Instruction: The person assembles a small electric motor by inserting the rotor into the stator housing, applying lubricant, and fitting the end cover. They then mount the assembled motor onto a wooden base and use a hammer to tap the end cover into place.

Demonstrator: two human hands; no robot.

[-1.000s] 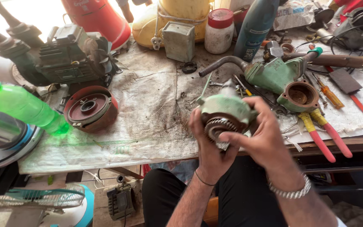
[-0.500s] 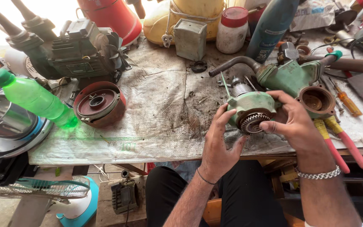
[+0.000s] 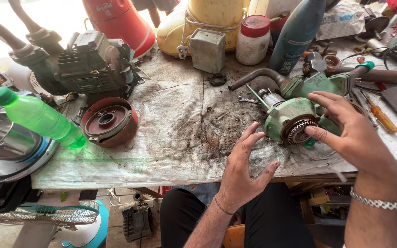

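Both hands let go since 0.5 s ago: green motor housing [image 3: 295, 120] now on bench, right hand [image 3: 350, 133] nearer, fingertips just touching; left hand [image 3: 244, 172] open, empty, below-left.

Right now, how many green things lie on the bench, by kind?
Green plastic bottle: 1
Green motor housing with toothed ring: 1
Green pump body with curved pipe: 1
Green tape-wrapped handle end: 1
Total: 4

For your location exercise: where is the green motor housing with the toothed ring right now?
In the head view, the green motor housing lies right of centre on the dirty cloth, between the left hand and right hand, just in front of the green pump body.
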